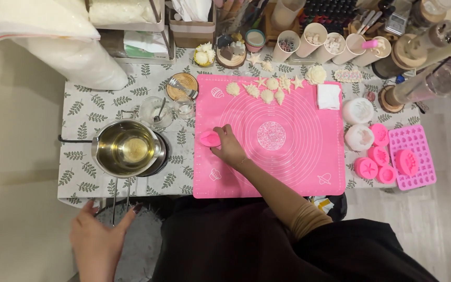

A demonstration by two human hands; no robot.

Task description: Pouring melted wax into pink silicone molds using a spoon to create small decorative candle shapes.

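Observation:
My right hand (228,146) reaches across to the left part of a pink silicone mat (298,167) and grips a small pink mould (209,138) lying on it. My left hand (97,240) hovers low at the table's front edge with fingers spread, just below the long handle (121,198) of a steel pot (126,149) holding clear yellowish liquid. It holds nothing. Along the mat's far edge lie several cream-coloured shell and star shapes (267,90).
Pink moulds (379,156) and a pink mould tray (418,156) sit at the right. White round moulds (358,110), a folded white cloth (329,96), a glass with a spoon (156,110), a tin lid (181,86), paper cups (314,39) and bags (79,57) crowd the back.

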